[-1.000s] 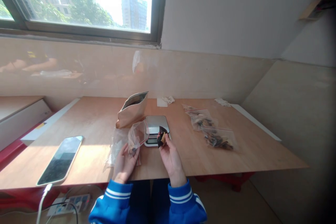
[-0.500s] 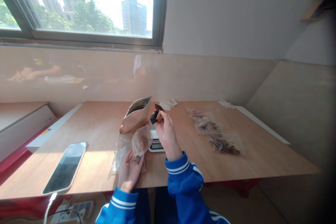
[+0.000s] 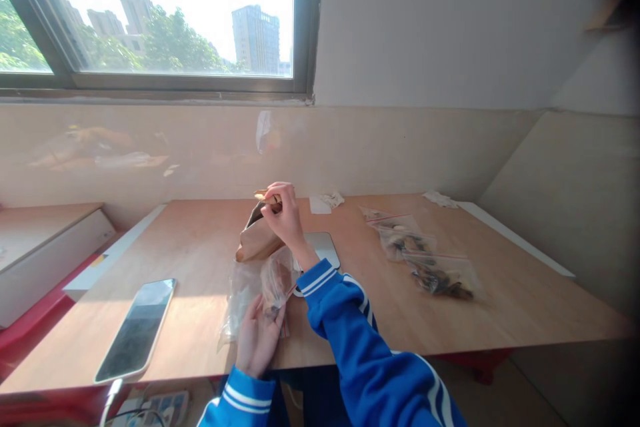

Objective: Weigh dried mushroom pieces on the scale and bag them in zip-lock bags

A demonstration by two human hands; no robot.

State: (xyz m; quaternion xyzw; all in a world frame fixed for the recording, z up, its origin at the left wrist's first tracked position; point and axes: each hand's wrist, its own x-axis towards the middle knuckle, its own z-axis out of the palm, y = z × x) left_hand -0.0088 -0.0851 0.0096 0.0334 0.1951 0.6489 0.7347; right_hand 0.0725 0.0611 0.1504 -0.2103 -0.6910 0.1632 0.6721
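My right hand (image 3: pixel 286 219) is over the mouth of a brown stand-up paper pouch (image 3: pixel 257 240), its fingers closed on a tan dried piece (image 3: pixel 271 198) that I cannot name more exactly. Lower down, my left hand (image 3: pixel 257 340) holds a clear zip bag (image 3: pixel 277 280) by its bottom; small dark bits show inside, near the fingers. Under and beside that bag lie more clear plastic bags (image 3: pixel 234 303). A small flat scale (image 3: pixel 324 247) stands right of the pouch, partly hidden behind my right wrist and sleeve.
Filled zip bags of dried pieces (image 3: pixel 400 240) lie to the right, one nearer bag (image 3: pixel 443 278) overlapping them. A phone (image 3: pixel 136 330) with a white cable (image 3: pixel 111 397) rests at the left front. Crumpled white paper (image 3: pixel 333 200) sits by the back edge.
My right hand has moved left and up from above the scale to the pouch's mouth. The dark pieces it held no longer show; a tan piece does. My left hand still holds the zip bag.
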